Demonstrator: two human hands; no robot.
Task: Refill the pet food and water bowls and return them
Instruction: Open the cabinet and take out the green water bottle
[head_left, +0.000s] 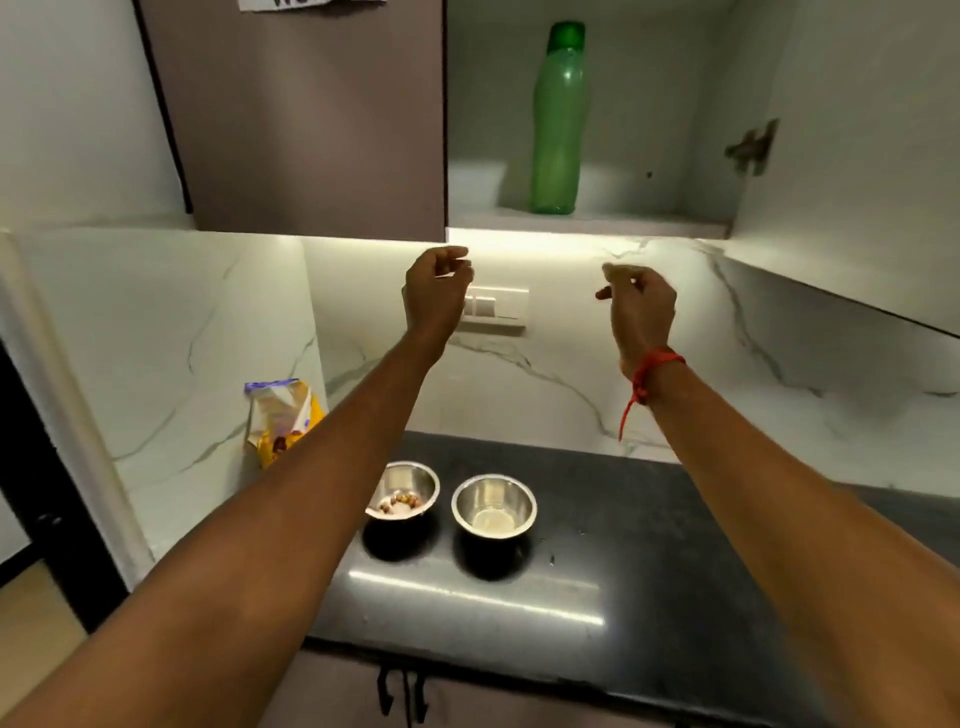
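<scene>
Bowls first: your two steel ones sit side by side on the dark counter (649, 571), near its back-left part and well below your raised hands. From the head view, the left bowl (402, 491) holds a few brown pellets on its floor, so the food looks at least started, though your left forearm hides part of its rim. The right bowl (494, 505) shows only a pale bottom; you cannot tell if there is water in it, and it looks nearly empty. The food bag (280, 418) leans against the wall at the counter's back-left corner.

The green bottle (558, 119) stands upright on the shelf of the open cabinet (587, 224), above and between your hands. Your left hand (436, 296) is loosely curled and holds nothing; your right hand (641, 306) is also loosely curled and empty, just below the shelf edge.

Judging by this, watering and returning both bowls remain.
</scene>
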